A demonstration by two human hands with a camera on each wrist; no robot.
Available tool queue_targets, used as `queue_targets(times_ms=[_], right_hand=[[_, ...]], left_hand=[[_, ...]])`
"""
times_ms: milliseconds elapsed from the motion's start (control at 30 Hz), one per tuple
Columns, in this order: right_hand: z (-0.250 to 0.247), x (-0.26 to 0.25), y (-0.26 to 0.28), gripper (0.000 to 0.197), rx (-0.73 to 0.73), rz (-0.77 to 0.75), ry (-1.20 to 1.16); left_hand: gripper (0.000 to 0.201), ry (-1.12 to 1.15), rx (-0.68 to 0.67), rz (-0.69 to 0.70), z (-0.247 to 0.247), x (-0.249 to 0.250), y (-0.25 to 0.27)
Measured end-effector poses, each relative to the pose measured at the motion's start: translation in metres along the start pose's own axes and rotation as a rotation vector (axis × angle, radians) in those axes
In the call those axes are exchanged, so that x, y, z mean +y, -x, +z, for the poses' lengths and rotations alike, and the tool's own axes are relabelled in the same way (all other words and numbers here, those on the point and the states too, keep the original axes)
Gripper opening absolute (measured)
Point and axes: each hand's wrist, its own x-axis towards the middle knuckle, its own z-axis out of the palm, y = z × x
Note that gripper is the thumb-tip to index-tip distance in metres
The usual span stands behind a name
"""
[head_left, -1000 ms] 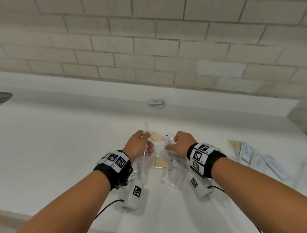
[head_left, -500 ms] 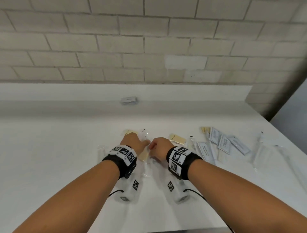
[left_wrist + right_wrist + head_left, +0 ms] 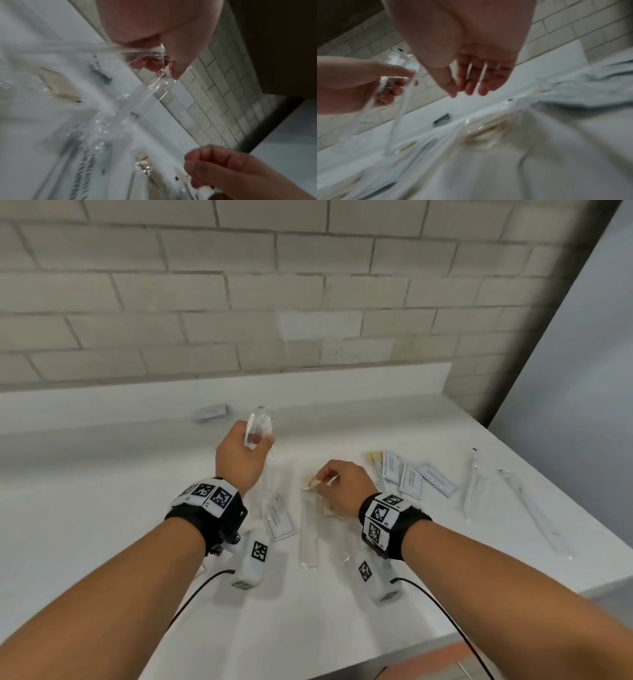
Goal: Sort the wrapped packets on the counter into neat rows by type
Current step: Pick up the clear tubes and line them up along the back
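Note:
My left hand (image 3: 253,441) is raised above the white counter (image 3: 102,508) and grips a bunch of long clear-wrapped packets (image 3: 261,424). Their tails with white sticks (image 3: 397,121) hang down below the fist. My right hand (image 3: 327,479) hovers low over the loose pile, its fingers (image 3: 469,83) relaxed and holding nothing. Under it lie beige packets (image 3: 311,482). A wrapped white comb (image 3: 308,539) and a printed white sachet (image 3: 279,517) lie between my wrists.
To the right, printed white sachets (image 3: 411,481) lie side by side next to a beige packet (image 3: 374,457). Long clear packets (image 3: 476,484) lie further right, near the counter's right edge. A small grey card stack (image 3: 212,413) sits by the backsplash.
My left hand has risen from the pile towards the back with the clear packets in its grip. My right hand has drawn apart to the right. The head view has swung right.

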Motion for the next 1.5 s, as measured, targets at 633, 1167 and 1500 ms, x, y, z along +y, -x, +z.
queue_targets(times_ms=[633,1167,1500], right_hand=[[-0.069,0.064,-0.017,0.007,0.133,0.372,0.057],[-0.154,0.149,0.005,0.070,0.136,0.686,0.286],[-0.187,0.162,-0.011,0.021,0.109,0.587,0.090]], left_hand=[[0.080,-0.341,-0.552,-0.187,0.137,0.024,0.050],[0.046,0.024,-0.247,-0.016,0.167,0.094,0.029],[0.041,0.128,-0.356,0.043,0.223,0.141,0.040]])
